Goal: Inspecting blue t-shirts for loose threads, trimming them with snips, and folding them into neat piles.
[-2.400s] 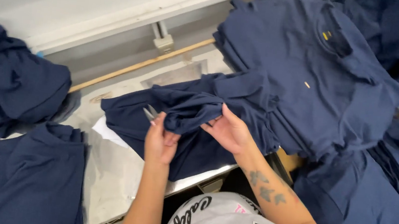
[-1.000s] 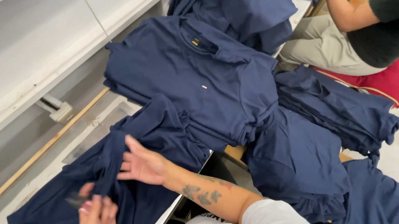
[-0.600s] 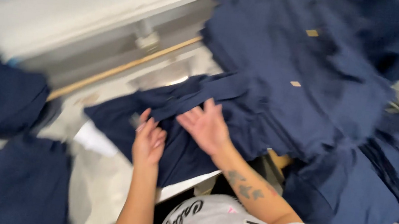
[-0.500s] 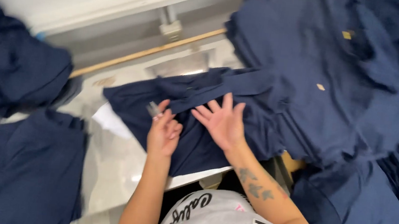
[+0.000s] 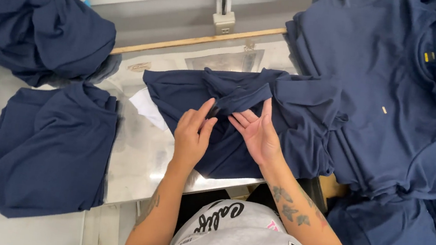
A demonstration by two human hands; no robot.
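Note:
A navy shirt lies spread on a shiny metal table right in front of me. My left hand rests on its middle, thumb and forefinger pinching a fold of the cloth. My right hand lies next to it, palm turned up and fingers apart, with the fingertips tucked under a rolled fold of the same shirt. The two hands are almost touching.
A big pile of navy shirts fills the right side. A folded navy stack sits at the left, a crumpled navy heap at the top left. A wooden stick runs along the table's far edge. A white sheet pokes from under the shirt.
My right hand, pressed palm-down on the shirt half a second ago, now lies palm-up under a fold. My left hand has slid slightly toward it. The view has steadied over the table.

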